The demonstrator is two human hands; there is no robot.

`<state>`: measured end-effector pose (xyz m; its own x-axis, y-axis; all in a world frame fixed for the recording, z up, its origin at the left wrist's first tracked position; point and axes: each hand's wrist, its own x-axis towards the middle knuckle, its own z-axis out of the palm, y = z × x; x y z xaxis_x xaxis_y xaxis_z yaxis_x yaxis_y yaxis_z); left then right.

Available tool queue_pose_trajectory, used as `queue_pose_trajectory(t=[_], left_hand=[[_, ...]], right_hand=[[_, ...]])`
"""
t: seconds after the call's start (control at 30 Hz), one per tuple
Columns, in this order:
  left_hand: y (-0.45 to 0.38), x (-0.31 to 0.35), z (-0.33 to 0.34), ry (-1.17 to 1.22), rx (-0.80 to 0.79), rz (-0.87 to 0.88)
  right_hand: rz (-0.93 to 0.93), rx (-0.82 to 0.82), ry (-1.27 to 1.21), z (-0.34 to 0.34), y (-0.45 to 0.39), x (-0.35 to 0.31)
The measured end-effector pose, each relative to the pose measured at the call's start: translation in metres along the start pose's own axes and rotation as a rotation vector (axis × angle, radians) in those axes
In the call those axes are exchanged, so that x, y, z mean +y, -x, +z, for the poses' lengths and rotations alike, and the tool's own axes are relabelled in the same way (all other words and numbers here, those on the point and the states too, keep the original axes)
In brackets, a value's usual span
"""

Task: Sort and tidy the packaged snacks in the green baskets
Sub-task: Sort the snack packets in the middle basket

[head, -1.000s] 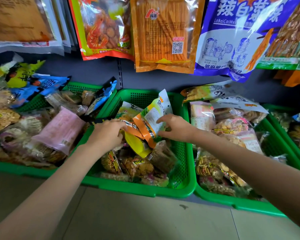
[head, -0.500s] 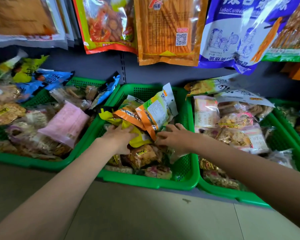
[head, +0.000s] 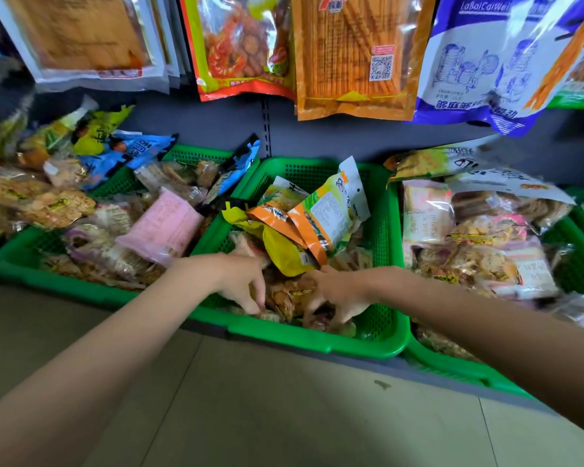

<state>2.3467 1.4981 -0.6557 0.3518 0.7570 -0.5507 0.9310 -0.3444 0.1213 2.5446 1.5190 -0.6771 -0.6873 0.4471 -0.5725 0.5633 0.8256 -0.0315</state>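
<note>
Hands down in the middle green perforated plastic basket [head: 383, 210], both at its front end. Left hand [head: 241, 283] reaching in from the near rim, fingers pointing downward and slightly parted, tips touching the clear-wrapped brown snack packets [head: 289, 294] at the bottom; whether pinching one, impossible to tell. Right hand [head: 338, 294] just beside it, fingers curled down into the same pile of clear packets, grip blurred, so clamped or merely pressing, cannot say. Leaning behind both hands, the orange-and-green foil snack bags [head: 324, 214] and a yellow foil bag [head: 284, 251], propped against each other toward the basket's back. Packed with clear biscuit packs and a pink paper-look packet [head: 164, 225], the left green basket [head: 48, 281]. Heaped with clear-wrapped snacks, the right green basket [head: 452, 365]. Hanging above on the grey back panel [head: 317, 136], large snack pouches: an orange one [head: 354, 55] and a blue-and-white one [head: 479, 62].
</note>
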Motion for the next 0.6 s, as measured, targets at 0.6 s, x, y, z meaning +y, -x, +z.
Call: queue_pose_trajectory(t=[0.6], left_hand=[[0.017,0.074,-0.079,0.694,0.828,0.127]], right_hand=[[-0.051,0.828,-1.363,-0.035,0.122,0.058]])
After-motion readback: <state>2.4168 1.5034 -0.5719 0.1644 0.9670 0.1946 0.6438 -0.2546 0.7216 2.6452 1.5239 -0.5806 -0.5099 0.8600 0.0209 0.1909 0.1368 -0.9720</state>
